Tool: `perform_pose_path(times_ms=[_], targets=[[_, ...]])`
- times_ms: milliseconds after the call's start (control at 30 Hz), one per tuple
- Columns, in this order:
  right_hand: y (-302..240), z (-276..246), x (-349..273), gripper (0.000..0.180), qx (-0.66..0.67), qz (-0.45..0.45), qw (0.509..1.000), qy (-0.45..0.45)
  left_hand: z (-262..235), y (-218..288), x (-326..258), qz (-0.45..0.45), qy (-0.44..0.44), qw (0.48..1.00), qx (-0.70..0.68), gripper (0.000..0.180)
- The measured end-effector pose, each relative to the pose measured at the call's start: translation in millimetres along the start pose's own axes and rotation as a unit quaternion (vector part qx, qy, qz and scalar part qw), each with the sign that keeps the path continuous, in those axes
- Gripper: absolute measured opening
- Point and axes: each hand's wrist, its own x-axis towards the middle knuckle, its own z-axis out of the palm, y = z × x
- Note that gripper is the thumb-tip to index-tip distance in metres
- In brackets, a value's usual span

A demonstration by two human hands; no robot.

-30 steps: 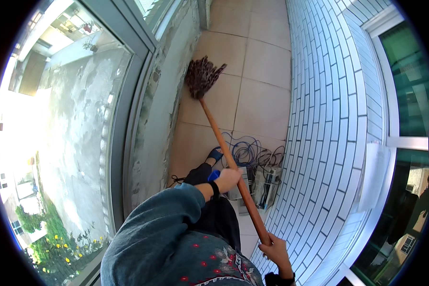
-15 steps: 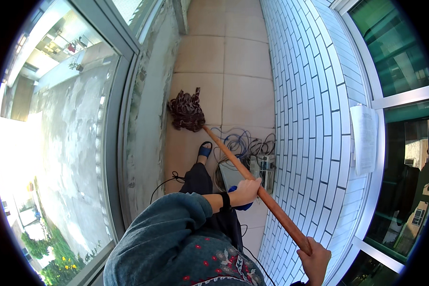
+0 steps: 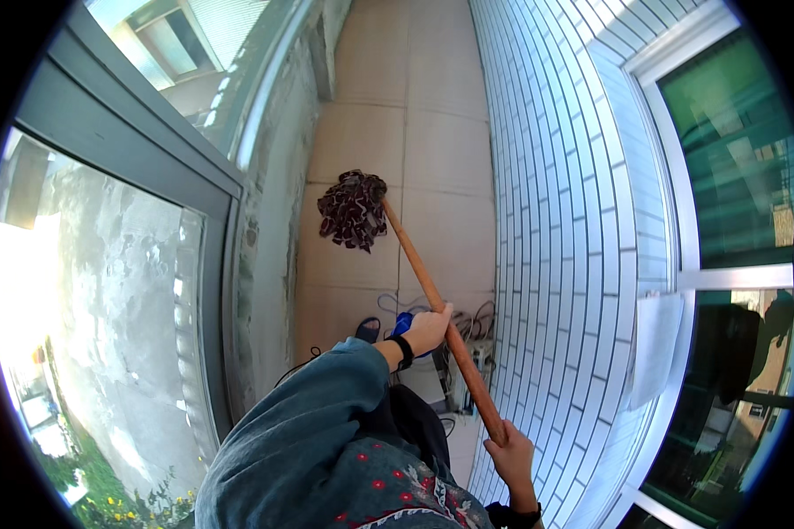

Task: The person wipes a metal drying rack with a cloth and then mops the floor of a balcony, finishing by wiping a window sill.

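A wooden mop handle (image 3: 470,379) runs slantwise from the lower right to a dark brown, stringy mop head (image 3: 353,212). My left hand (image 3: 428,331), with a black band at its wrist, is closed round the handle's middle. Lower down, my right hand (image 3: 512,454) grips the handle's near end, its thumb along the wood. The mop head is over the beige floor tiles (image 3: 445,220), near the left wall; whether its strands touch the tiles I cannot tell. Something blue (image 3: 403,324) shows partly behind my left hand.
Coiled cables (image 3: 479,322) and a pale box (image 3: 425,381) lie by my feet, along the white brick wall (image 3: 556,264). One foot wears a dark blue slipper (image 3: 368,330). A worn plaster wall (image 3: 273,203) and window frame (image 3: 132,123) bound the left. Papers (image 3: 657,348) hang at the right.
The mop head has moved forward along the floor, away from my feet, and its strands have turned and bunched. Both hands keep their hold on the handle. The view has shifted.
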Motion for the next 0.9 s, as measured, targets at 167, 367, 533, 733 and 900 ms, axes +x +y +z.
perform_pose_path(times_ms=[167, 367, 533, 733, 900], targets=[[-36.3, 35.0, 74.7, 0.030, -0.044, -0.078, 0.995, 0.040, -16.4, -37.6, 24.9, -0.062, 0.037, 0.958, -0.277, 0.043], [-99.6, 26.2, 150.3, 0.033, -0.095, -0.072, 0.993, 0.023, -55.8, -62.2, 88.7, -0.178, -0.004, 0.837, -0.517, 0.052], [-127.2, 22.7, 229.7, 0.034, -0.060, -0.068, 0.995, 0.047, -108.8, -97.2, 166.7, -0.209, -0.033, 0.886, -0.413, 0.048], [-162.8, 4.5, 368.9, 0.032, -0.037, -0.053, 0.996, 0.055, -179.1, -149.7, 308.8, -0.176, -0.058, 0.914, -0.360, 0.049], [-215.9, -12.2, 544.3, 0.031, 0.115, -0.084, 0.990, 0.002, -285.1, -180.0, 411.8, -0.156, 0.107, 0.930, -0.316, 0.053]])
